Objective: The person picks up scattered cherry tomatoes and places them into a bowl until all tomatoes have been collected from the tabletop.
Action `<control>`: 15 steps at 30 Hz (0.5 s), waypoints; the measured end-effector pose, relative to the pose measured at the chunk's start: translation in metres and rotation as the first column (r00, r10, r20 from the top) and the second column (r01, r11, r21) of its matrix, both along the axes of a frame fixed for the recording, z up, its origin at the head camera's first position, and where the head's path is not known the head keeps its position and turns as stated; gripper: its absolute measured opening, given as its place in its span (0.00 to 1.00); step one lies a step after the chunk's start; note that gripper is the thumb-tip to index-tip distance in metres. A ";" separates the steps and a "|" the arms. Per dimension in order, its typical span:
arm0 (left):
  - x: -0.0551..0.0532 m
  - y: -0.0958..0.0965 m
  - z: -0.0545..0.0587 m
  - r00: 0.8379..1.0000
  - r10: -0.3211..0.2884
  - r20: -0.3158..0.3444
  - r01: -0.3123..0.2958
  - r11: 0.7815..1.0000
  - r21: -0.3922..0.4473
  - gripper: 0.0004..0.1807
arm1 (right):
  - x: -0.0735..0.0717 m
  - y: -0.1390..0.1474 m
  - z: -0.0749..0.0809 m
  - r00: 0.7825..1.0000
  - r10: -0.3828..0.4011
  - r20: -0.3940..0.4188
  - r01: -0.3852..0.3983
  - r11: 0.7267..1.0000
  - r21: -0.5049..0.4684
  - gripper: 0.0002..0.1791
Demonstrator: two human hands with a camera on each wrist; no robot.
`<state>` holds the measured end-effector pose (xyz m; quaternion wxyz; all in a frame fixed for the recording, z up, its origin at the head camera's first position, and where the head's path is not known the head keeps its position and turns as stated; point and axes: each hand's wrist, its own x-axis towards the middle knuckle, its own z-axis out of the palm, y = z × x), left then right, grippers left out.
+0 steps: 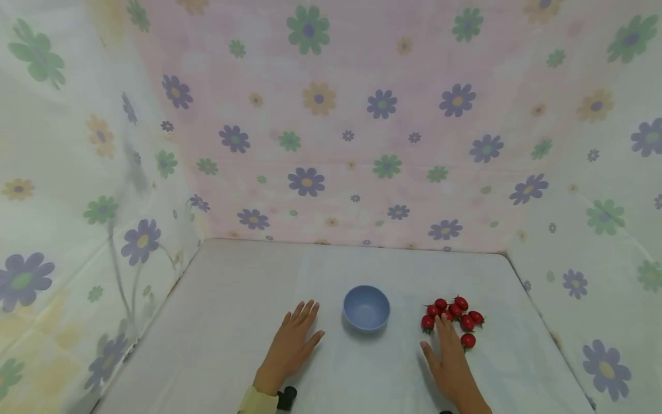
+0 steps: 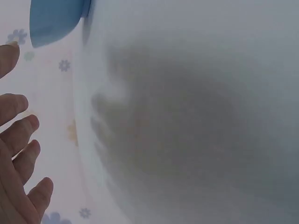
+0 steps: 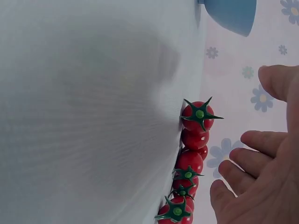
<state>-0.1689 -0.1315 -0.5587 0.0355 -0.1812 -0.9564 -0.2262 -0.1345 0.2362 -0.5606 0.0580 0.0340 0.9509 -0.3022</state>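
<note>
A blue bowl stands on the white table between the two hands, and nothing shows inside it. To its right lies a loose cluster of small red tomatoes with green stems. My left hand hovers left of the bowl, fingers spread and holding nothing. My right hand reaches over the near side of the tomatoes, its fingers relaxed and nothing in its grasp. In the right wrist view the tomatoes sit just beyond the fingertips, with a gap between. The bowl also shows at the top of the left wrist view.
The white table is bounded by flower-patterned cloth walls at the back and on both sides. A yellow sleeve and a black wrist device show at the left wrist.
</note>
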 end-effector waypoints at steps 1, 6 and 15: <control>-0.002 0.002 0.001 1.000 -0.018 -0.004 0.018 1.000 -0.003 0.36 | -0.001 0.000 0.001 1.000 -0.011 -0.006 0.011 1.000 -0.016 0.44; -0.012 0.014 0.005 0.995 -0.089 -0.036 0.087 0.996 -0.033 0.36 | -0.006 0.001 0.002 0.995 -0.067 -0.074 0.061 0.995 -0.077 0.41; -0.024 0.033 0.012 0.987 -0.157 -0.043 0.155 0.987 -0.052 0.38 | -0.021 0.003 0.008 0.991 -0.094 -0.098 0.091 0.995 -0.026 0.36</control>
